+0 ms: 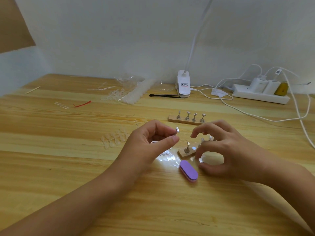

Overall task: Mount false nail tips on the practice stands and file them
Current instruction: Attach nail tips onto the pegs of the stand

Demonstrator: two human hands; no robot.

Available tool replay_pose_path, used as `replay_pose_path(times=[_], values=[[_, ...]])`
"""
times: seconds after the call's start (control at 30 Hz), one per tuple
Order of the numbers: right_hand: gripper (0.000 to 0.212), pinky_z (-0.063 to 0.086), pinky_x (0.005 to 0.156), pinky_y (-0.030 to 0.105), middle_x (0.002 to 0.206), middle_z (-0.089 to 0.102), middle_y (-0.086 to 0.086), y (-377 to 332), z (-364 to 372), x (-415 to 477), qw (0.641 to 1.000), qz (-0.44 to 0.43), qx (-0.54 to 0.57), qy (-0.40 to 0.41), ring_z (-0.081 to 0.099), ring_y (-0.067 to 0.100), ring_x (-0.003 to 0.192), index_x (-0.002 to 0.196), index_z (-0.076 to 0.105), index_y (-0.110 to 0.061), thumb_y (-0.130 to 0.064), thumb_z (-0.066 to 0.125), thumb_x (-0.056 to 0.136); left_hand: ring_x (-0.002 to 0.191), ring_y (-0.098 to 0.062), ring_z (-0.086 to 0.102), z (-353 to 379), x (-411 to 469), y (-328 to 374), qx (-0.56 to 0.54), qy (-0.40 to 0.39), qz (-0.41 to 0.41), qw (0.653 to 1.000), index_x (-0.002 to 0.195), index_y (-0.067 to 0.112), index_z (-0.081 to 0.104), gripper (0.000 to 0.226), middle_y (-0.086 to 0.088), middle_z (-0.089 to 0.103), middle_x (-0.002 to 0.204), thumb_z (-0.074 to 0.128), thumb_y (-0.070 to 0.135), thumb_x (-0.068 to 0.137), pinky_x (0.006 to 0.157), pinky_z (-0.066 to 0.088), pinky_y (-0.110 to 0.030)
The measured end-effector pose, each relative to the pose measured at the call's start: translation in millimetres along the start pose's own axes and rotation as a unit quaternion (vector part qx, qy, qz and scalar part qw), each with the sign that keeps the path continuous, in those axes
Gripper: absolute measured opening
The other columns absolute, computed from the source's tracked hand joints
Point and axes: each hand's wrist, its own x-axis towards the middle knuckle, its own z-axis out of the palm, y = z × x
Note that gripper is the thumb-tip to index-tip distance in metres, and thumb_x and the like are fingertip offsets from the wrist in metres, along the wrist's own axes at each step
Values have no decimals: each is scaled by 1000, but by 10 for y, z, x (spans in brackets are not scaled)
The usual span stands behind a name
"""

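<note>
Above left hand [150, 143] grip, metal stand [177, 130] protrudes.

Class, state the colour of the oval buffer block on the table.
The buffer block is purple on top, pink beneath; head view.

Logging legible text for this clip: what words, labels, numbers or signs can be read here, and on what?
No text here can be read.
Lamp clip: sticker with red and dark print, too small to read.
Cable tag: dark square code, no legible characters.
Yellow plug: dark mark, blurred.
</note>
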Motion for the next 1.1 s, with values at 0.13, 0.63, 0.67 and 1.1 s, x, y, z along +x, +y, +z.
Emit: replay_pose_path(times=[0.13,0.63,0.67,1.1], values=[[18,37,90,17,122,53,-8,-3,-69,12,996,6,45,80,42,13,111,86,73,-26,-42,68,79,82,-1,67,8,1,-6,12,-7,4,1000,79,34,72,8,12,72,83,76,32,72,71,49,-11],[22,45,86,34,116,54,5,-320,-54,97,956,-16,34,292,54,30,102,90,75,-12,-31,68,85,81,-5,66,63,-35,-29,59,-47,15,997,76,35,70,20,3,72,86,77,17,81,73,49,-12],[22,45,87,32,116,54,6,-328,-56,99,956,-18,28,292,53,29,102,91,75,-12,-31,68,85,80,-4,65,65,-33,-31,59,-48,14,997,76,34,70,20,4,72,85,77,16,81,73,49,-12],[18,35,94,19,117,56,7,-350,-42,98,961,-26,-1,277,53,24,106,90,75,-13,-29,70,84,84,-8,66,66,-41,-41,70,-65,1,995,75,34,71,20,-1,72,89,78,17,82,75,51,-15]])
